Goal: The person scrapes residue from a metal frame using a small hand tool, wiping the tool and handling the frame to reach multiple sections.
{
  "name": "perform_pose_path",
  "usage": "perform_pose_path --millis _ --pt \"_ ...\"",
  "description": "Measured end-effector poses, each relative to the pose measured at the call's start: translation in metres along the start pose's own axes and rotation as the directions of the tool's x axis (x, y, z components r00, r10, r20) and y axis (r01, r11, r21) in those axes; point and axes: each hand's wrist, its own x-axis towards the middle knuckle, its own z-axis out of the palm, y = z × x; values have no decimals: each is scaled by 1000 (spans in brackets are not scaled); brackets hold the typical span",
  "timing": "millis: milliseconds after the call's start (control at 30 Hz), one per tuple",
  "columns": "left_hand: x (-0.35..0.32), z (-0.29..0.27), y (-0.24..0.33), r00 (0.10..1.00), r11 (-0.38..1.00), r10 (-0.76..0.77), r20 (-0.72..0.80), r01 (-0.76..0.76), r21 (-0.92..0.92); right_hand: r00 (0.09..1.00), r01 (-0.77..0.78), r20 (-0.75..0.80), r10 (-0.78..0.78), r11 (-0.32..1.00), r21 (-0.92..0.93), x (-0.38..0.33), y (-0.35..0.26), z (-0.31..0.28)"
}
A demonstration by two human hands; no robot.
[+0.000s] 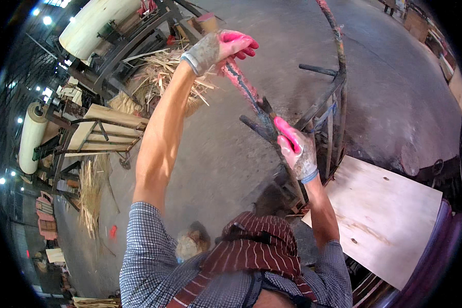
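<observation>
Pink-streaked metal frame (321,102) stood between a pale board (390,205), near its right side, and heaped wood strips (161,73) to its left. The gloved left hand (218,49) curled at the frame's upper-left end, whether gripping could not be told; the gloved right hand (296,148) clasped a dark-tipped tool (266,107) against its left bar (244,86).

Pink-and-grey gloves (305,156), checked sleeves (146,233), striped maroon cloth (251,254)

The floor (395,87) is grey concrete, with some darker patches. At the left, small white lamps (47,20) shine in a dark space. Two big pale rolls (95,28) are there, and thin wood strips (159,74) lie in a heap.
</observation>
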Motion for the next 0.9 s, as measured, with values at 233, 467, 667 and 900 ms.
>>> perform_pose_path --millis 233,467,667,900 --pt "1 1 -2 997 994 -76 -11 75 -83 996 -2 86 18 985 -175 49 -37 -8" --pt "-2 -1 9 988 989 -146 -50 147 26 985 163 69 -160 985 -52 119 -64 11" --pt "4 -2 4 983 985 -165 -85 168 35 982 49 166 -93 966 254 131 -69 4" --pt "-3 4 12 956 956 -219 -194 250 155 974 -19 223 41 995 -99 47 -58 -37"
